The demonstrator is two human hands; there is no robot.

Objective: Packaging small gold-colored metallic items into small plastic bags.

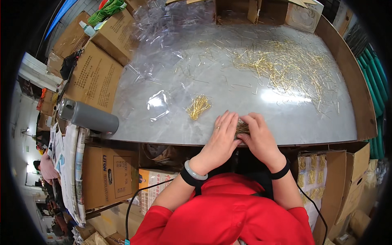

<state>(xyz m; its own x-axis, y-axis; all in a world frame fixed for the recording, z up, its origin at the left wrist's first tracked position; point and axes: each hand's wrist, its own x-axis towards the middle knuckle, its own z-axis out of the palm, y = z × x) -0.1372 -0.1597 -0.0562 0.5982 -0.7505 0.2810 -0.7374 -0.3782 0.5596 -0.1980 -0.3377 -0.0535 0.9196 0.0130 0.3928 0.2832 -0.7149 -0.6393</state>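
Note:
At the table's near edge, my left hand (220, 136) and my right hand (260, 136) close in from both sides on a bundle of thin gold wire hooks (242, 128). The fingers and thumbs cover most of that bundle, so only its middle shows. A second small bunch of gold wire hooks (199, 107) lies on the table, up and left of my left hand. Farther off to the right spreads a big loose pile of gold wire hooks (286, 65), with strays scattered leftward from it.
Clear plastic bags (163, 32) heap up at the far left, and one shiny bag (158, 105) lies nearer. A grey bottle (92, 117) rests on its side by the left edge. Cardboard walls (351, 69) border the table, and an open carton (343, 179) with bundled hooks stands below right.

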